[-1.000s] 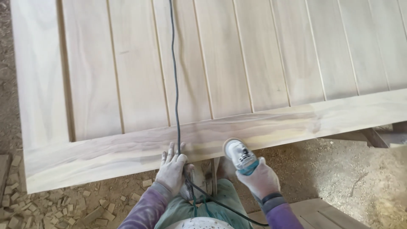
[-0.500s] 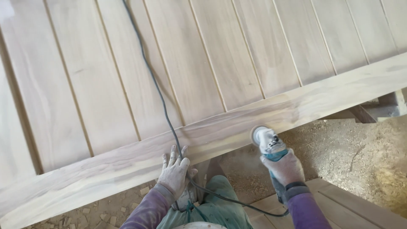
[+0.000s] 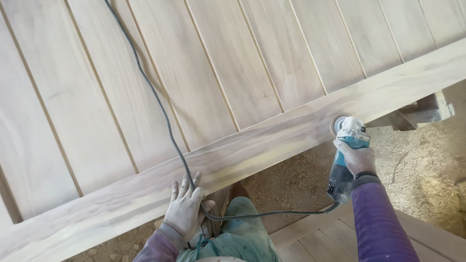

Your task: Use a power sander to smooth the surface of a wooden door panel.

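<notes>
Since a moment ago, the grinder has slid far along the board edge to the right, and the right arm has stretched out after it, while the left hand has stayed in about the same spot.

Going left to right: the left hand [image 3: 184,211] lies flat on the long bottom board [image 3: 121,204] of the big wooden panel [image 3: 233,63]. Its fingers are spread open and press down; they grip nothing. The black cord [image 3: 160,111] runs down across the panel, passes right by those fingers, then loops over the person's green trousers [image 3: 242,237] to the tool.

Further right, the right hand [image 3: 357,157] is wrapped tight around the blue and white grinder [image 3: 345,145]. The round sanding disc [image 3: 337,123] sits against the near edge of the bottom board, close to where a wooden stand [image 3: 417,114] pokes out from under the panel. Sawdust covers the floor [image 3: 427,170] below.

To do this well, I think the disc should stay flat on the edge and keep sliding, so it does not dig a dip in the wood. The flat hand should hold the panel steady, with the cord well away from the spinning disc.
</notes>
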